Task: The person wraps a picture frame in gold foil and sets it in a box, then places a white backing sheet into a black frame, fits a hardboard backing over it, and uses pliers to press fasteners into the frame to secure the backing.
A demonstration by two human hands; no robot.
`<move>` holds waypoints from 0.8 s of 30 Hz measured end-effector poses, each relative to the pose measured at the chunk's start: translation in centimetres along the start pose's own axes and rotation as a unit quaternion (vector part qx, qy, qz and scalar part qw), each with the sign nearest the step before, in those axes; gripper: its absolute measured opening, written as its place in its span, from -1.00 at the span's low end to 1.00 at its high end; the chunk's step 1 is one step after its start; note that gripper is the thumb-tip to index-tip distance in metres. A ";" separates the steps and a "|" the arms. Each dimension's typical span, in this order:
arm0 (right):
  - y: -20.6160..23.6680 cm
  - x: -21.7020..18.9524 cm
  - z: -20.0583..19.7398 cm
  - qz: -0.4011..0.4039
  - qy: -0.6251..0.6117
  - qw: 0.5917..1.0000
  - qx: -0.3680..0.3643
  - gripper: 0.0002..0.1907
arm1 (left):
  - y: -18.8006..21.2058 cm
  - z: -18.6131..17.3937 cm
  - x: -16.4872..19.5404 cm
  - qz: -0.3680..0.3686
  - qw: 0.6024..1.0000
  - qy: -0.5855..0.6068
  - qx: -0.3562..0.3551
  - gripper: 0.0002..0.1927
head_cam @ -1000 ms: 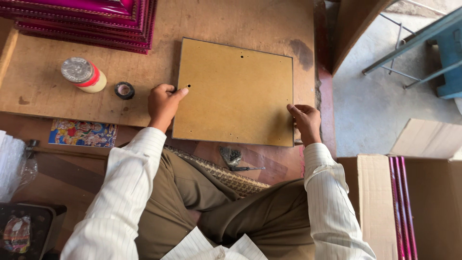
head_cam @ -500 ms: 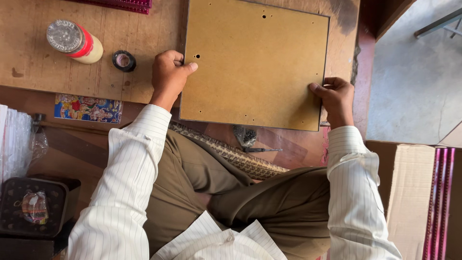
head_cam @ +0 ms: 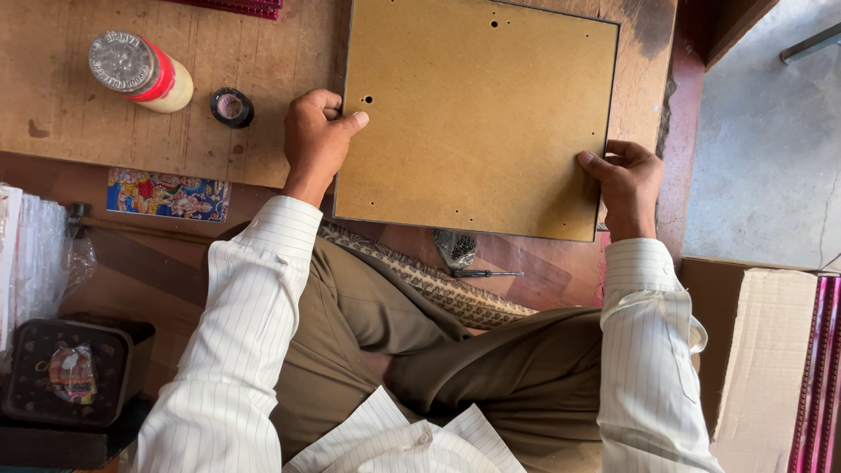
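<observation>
hands (head_cam: 473, 162) gripping board (head_cam: 477, 114) edges | jar (head_cam: 140, 70), tape roll (head_cam: 232, 107) left

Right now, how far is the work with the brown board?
Done: the brown board lies flat on the wooden table, holes already through it. In hand: the left hand grips its left edge, the right hand its right edge. Left: the screwdriver lies untouched below the board.

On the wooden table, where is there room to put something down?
Bare wood lies on the table left of and below the glue bottle, and between the tape roll and the left hand. The brown board, held by both hands including the right hand, crowds the right side.
</observation>
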State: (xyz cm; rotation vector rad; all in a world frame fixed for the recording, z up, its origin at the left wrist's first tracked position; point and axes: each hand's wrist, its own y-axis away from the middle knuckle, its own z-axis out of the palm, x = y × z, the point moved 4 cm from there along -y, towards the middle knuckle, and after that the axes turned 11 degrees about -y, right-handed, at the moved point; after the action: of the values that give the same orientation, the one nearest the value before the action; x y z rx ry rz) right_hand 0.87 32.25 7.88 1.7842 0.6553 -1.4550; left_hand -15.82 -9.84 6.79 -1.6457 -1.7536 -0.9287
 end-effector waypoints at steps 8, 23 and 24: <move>-0.6 -0.2 0.7 -0.030 -0.030 0.999 0.010 -0.72 | -0.6 0.3 -0.3 0.054 0.997 0.038 0.028 -0.78; 8.0 -3.5 5.5 -0.303 0.394 0.866 -0.056 -0.37 | -1.0 0.6 -0.5 0.066 0.997 -0.022 0.041 -0.69; 10.4 -3.5 6.8 -0.311 0.383 0.865 -0.088 -0.34 | -1.0 0.6 -0.5 0.072 0.996 -0.024 0.047 -0.68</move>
State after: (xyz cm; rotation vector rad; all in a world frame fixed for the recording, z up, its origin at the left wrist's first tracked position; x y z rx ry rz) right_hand 3.96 20.76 12.90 2.0818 1.8465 -0.9287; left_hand -16.70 -9.72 5.94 -1.7212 -1.6595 -0.7355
